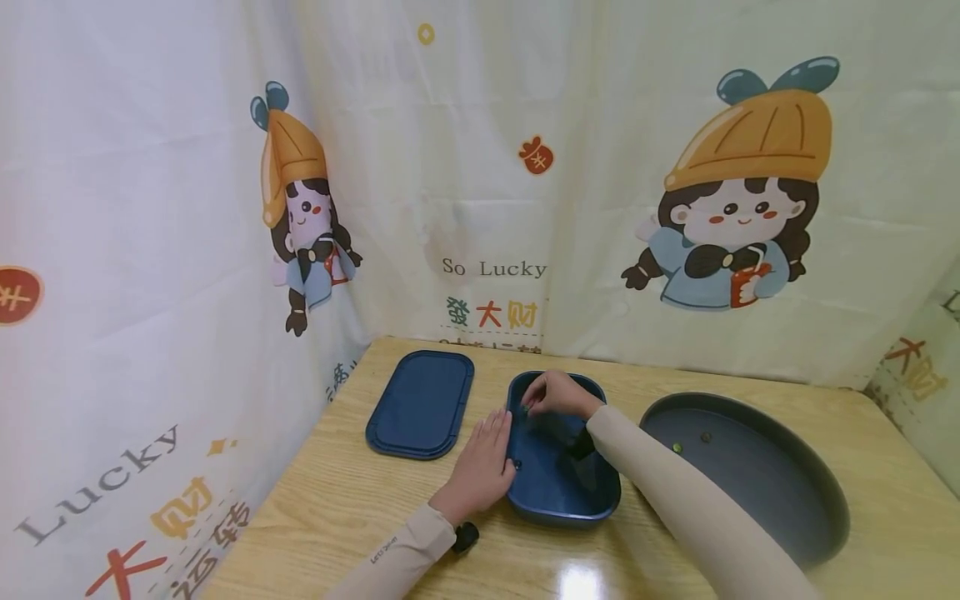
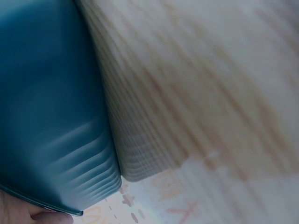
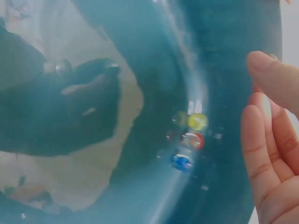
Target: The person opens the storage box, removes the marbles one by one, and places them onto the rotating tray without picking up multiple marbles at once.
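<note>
A deep blue rectangular container (image 1: 566,493) stands on the table. My left hand (image 1: 483,458) lies along its left wall with straight fingers; in the left wrist view, part of that hand (image 2: 18,212) touches the rim. My right hand (image 1: 558,393) reaches over the container, thumb and fingers pinched together near its left wall. A greenish sliver of what looks like a marble shows behind the thumb tip, mostly hidden. In the right wrist view, a yellow marble (image 3: 197,122), a red-and-clear marble (image 3: 192,140) and a blue marble (image 3: 181,162) sit together inside, beside my right hand's fingers (image 3: 254,135).
A flat blue lid (image 1: 422,404) lies left of the container. To the right is a large dark oval pan (image 1: 757,475) with a green marble (image 1: 677,447) and a brownish marble (image 1: 706,437) in it. A printed curtain (image 1: 585,208) hangs behind the wooden table (image 1: 315,517).
</note>
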A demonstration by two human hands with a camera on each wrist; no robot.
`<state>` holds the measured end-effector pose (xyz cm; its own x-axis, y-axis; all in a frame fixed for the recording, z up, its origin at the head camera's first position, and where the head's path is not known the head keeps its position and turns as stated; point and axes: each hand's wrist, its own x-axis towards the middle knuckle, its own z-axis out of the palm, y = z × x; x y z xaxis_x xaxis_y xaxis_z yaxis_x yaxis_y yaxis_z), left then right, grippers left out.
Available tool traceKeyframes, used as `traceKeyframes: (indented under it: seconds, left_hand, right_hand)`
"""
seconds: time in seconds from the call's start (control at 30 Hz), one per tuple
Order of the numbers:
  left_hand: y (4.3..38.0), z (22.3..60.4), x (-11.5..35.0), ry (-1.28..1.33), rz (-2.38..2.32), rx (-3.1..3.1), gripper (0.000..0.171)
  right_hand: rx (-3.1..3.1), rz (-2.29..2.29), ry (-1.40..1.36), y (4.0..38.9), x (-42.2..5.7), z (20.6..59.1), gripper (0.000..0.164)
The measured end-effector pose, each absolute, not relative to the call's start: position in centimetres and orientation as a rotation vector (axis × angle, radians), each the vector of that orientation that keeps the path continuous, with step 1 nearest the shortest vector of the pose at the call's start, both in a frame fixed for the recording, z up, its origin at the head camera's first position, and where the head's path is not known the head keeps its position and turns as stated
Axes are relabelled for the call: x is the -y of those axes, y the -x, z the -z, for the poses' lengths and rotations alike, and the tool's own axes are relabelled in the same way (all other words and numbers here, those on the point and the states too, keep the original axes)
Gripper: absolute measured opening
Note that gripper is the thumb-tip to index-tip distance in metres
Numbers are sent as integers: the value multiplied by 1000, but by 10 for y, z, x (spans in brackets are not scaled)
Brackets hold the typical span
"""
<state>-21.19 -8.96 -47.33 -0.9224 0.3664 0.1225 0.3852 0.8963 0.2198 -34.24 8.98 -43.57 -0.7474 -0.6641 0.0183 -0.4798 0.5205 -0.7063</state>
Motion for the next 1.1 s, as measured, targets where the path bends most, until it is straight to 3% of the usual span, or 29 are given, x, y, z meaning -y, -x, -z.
traceKeyframes:
  seconds: [0.63,1.1]
  left_hand:
    - [210,470,89,592,412,2976,64]
    - [212,474,90,591,386,2978,64]
  right_hand:
    - [-2570,1022,1002,319,-137,382,12]
    - [-2574,1082,944,311,-206,379,16]
